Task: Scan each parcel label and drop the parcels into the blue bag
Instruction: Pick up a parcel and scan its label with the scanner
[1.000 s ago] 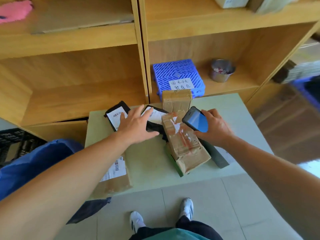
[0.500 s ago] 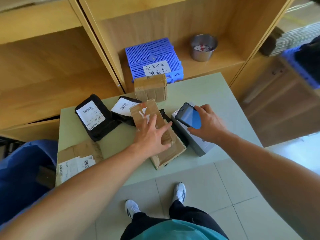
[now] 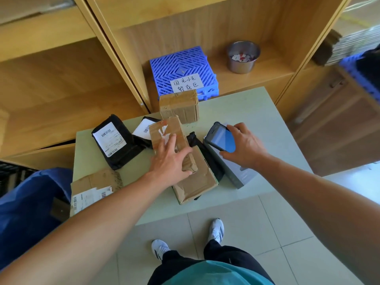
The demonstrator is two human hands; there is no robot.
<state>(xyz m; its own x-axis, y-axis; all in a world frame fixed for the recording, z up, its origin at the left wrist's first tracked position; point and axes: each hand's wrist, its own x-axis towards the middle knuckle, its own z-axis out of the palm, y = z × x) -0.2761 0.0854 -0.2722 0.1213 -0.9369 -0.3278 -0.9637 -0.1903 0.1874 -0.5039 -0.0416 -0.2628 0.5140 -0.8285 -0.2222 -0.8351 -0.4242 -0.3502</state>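
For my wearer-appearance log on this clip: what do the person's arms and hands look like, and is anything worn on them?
Both arms are bare: no sleeve shows on the left forearm or the right forearm up to the frame edges. The left hand and right hand are ungloved; no watch, band or ring is visible on either.

Left hand (image 3: pixel 171 161) on taped parcel (image 3: pixel 181 159), right hand (image 3: pixel 244 147) holding phone (image 3: pixel 221 137)
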